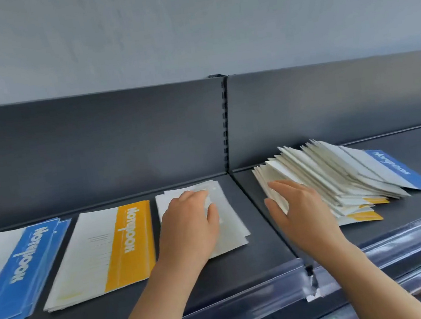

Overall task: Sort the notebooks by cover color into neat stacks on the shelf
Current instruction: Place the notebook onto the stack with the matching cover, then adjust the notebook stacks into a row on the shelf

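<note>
Three sorted stacks lie on the dark shelf (217, 269): a blue notebook stack (14, 273) at far left, a yellow notebook stack (104, 252) beside it, and a white stack (231, 223) in the middle. My left hand (189, 225) lies flat on the white stack, fingers on its far half. To the right, an unsorted fanned pile (336, 178) of notebooks shows white pages, yellow edges low down and a blue cover (402, 173) at its far right. My right hand (300, 209) rests with straight fingers against the pile's left end.
The dark back panel (96, 146) rises behind the shelf, with a slotted upright (226, 125) where two shelf sections meet. A clear plastic price strip (400, 244) runs along the front edge. Bare shelf lies in front of the stacks.
</note>
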Demonstrator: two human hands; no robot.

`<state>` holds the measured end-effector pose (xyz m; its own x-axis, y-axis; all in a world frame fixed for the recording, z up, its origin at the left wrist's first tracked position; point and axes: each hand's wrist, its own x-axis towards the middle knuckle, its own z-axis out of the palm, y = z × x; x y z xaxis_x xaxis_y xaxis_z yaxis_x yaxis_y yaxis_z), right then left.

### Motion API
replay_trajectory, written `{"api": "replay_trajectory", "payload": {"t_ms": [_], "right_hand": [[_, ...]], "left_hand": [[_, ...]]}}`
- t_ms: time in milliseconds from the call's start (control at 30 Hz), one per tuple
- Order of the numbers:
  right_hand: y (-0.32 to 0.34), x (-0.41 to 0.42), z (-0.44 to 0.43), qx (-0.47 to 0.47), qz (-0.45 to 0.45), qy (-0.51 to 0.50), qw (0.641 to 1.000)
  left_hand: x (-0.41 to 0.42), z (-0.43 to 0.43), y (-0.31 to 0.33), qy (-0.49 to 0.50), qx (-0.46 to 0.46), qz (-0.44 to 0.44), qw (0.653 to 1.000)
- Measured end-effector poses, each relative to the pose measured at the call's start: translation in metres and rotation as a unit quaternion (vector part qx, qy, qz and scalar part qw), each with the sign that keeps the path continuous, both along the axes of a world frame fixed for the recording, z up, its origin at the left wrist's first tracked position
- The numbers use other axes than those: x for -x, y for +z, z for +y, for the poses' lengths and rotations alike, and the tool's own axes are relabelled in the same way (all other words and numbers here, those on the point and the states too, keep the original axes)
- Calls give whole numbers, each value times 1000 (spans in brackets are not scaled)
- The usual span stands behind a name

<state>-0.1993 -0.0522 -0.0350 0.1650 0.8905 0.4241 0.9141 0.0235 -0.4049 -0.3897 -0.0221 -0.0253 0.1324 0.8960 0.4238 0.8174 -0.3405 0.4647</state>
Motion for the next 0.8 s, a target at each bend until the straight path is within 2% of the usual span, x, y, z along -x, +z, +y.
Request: {"api": "replay_trajectory", "payload": {"t_ms": [400, 667, 800], "right_hand": [[9, -200, 17, 28, -14, -31, 999], [-10, -291, 32, 152, 0, -134, 979], [-22, -312, 39, 211, 14, -129, 969]], "left_hand": [[-184, 9, 9, -17, 0, -50, 999], [-251, 28, 11, -56, 23, -27, 998], [-279, 41, 7, -82, 45, -18, 995]]}}
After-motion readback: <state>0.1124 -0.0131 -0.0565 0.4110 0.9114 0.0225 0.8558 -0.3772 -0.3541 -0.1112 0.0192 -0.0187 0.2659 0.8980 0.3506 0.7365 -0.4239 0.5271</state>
